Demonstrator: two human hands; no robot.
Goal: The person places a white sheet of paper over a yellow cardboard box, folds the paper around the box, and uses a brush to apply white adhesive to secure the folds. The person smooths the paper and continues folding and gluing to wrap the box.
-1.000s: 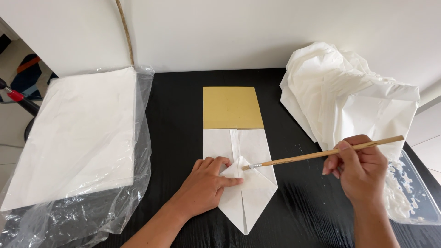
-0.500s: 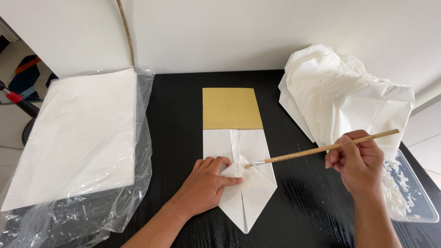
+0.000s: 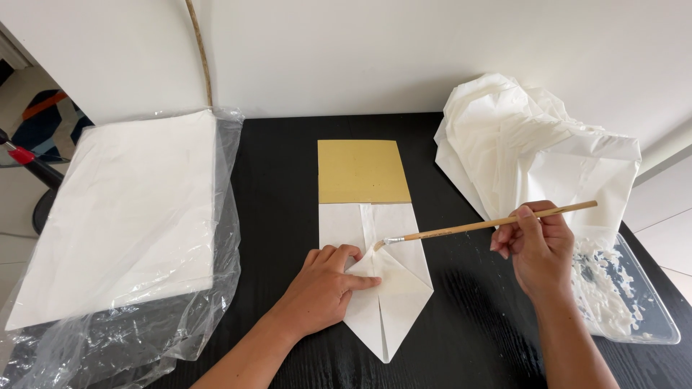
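The right hand (image 3: 540,248) pinches a thin wooden brush (image 3: 483,226) tight. The left hand (image 3: 324,288) lies flat on folded white paper (image 3: 393,288) below a gold card (image 3: 360,171). A clear bag of white sheets (image 3: 130,216) sits left.

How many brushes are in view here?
1: a wooden-handled brush, held in the right hand, its tip on the folded white paper that the left hand presses down. Others may be hidden.

Home craft or paper-folding workspace. A black wood-grain table (image 3: 281,180) stands against a plain white wall (image 3: 404,50). At left lies a stack of white sheets (image 3: 122,209) in clear plastic wrap; at right, crumpled white paper (image 3: 526,144) and a paste-smeared tray (image 3: 634,302). Tiled floor and a patterned rug (image 3: 43,122) show far left.
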